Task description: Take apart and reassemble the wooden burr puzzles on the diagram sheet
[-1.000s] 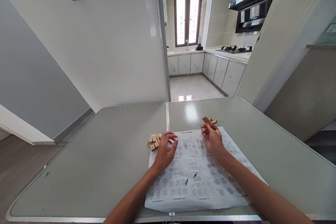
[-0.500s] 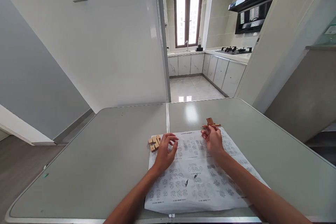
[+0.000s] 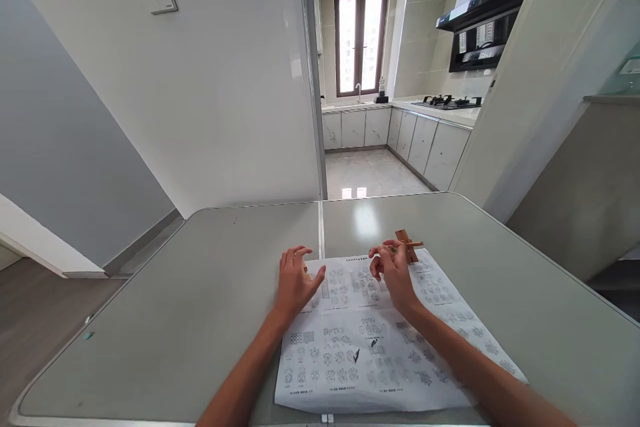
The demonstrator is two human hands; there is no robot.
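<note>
My left hand (image 3: 295, 283) is at the upper left corner of a printed paper sheet (image 3: 350, 320), its thumb and fingers spread apart. Between them shows a sliver of light wooden blocks (image 3: 306, 271); the rest is hidden behind the hand. My right hand (image 3: 397, 277) hovers near the sheet's top edge, fingers loosely bent and apart. Just beyond its fingers lie brown wooden pieces (image 3: 411, 253), among them a flat piece and a thin stick (image 3: 416, 244). The hand partly covers them, and whether it touches the stick is unclear.
The sheet lies across the seam of a grey-green folding table (image 3: 165, 320) with a metal rim. A small green bit (image 3: 89, 335) sits near its left edge. Behind the table, a white wall (image 3: 240, 93) stands beside a kitchen with cabinets (image 3: 410, 140) and a gas hob (image 3: 447, 102).
My left hand has moved left, from beside the light wooden blocks to over them. My right hand has shifted slightly left, showing more of the brown pieces. The view has tilted slightly.
</note>
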